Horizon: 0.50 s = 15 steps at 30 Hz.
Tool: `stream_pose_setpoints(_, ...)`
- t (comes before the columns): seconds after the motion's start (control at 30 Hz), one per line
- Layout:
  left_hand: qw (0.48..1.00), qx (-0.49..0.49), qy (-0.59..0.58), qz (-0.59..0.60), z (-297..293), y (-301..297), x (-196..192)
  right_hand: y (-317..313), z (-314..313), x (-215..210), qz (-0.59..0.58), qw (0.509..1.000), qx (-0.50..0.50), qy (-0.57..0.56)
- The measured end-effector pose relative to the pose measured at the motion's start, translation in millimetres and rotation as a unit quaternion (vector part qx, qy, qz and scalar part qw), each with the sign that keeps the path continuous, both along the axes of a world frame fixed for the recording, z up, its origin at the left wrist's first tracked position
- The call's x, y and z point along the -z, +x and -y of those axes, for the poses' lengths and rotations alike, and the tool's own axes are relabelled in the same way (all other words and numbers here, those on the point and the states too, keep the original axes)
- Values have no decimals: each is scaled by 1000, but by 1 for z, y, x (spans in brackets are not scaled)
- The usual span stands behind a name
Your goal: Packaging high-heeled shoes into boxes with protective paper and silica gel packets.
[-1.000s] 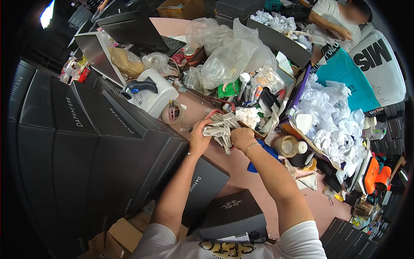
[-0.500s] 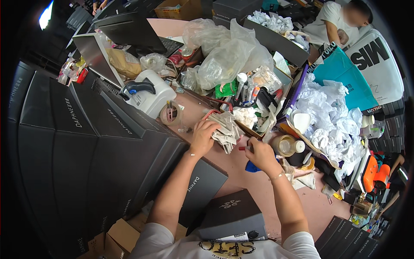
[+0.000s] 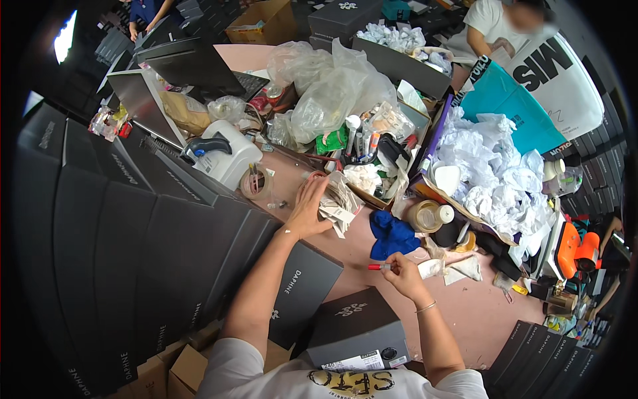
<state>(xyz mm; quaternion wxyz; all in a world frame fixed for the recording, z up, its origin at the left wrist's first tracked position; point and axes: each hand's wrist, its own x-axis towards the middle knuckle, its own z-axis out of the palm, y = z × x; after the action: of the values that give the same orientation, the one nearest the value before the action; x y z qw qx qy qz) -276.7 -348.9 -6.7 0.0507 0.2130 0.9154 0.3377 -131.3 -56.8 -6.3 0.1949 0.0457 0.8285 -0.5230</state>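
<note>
My left hand (image 3: 308,211) rests flat against a bundle of folded paper sheets (image 3: 339,205) on the pink table (image 3: 465,312), fingers spread and pointing up. My right hand (image 3: 401,271) is lower and to the right, fingers closed on a small red-tipped pen (image 3: 379,266) that points left. A blue cloth (image 3: 392,234) lies just above the right hand. A dark shoe box (image 3: 355,326) sits in front of my chest, and another dark box (image 3: 302,292) lies under my left forearm.
Stacks of dark boxes (image 3: 119,233) fill the left side. A tape roll (image 3: 256,183), a white machine with a scanner (image 3: 222,153), clear plastic bags (image 3: 332,93), crumpled white paper (image 3: 492,166) and a jar (image 3: 428,216) crowd the table. Another person (image 3: 505,26) works at the far side.
My right hand has let go of the paper bundle, moved down and to the right, and now holds the red-tipped pen. My left hand stays on the bundle.
</note>
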Motion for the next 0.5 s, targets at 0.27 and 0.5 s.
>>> stream_pose_setpoints(0.27,876,-269,392,86,18,50,2,21,-10,-7,56,979,98,-169)
stream_pose_setpoints(0.5,837,-181,450,254,-12,153,-44,31,-26,-51,110,853,191,-474)
